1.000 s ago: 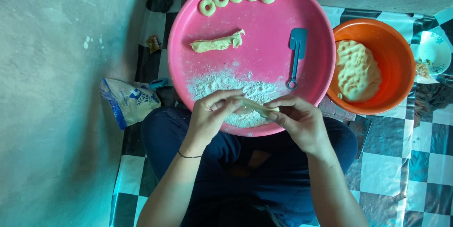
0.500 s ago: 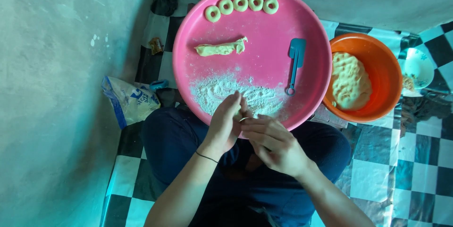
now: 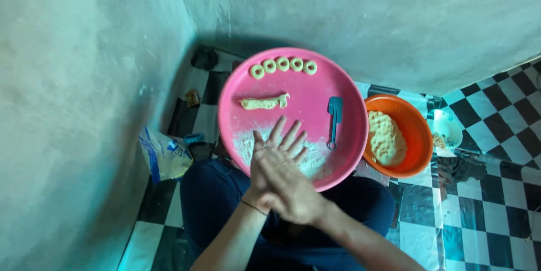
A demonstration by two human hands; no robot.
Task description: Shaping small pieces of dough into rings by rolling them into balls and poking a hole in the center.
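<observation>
my right hand [image 3: 293,192] pressed flat over my left hand [image 3: 276,152], palms together, whatever's between them hidden, floury pink tray [image 3: 349,107] underneath, checkered floor [image 3: 496,203], bare concrete corner

The hands press palm to palm over the near rim of the round pink tray [image 3: 344,105], the right hand [image 3: 287,186] on top, the left hand [image 3: 270,150] with fingers spread above the white flour patch [image 3: 313,161].

Smooth plastic pink tray [image 3: 344,107] — powdery flour [image 3: 313,161], soft matt dough [image 3: 264,102]
</observation>
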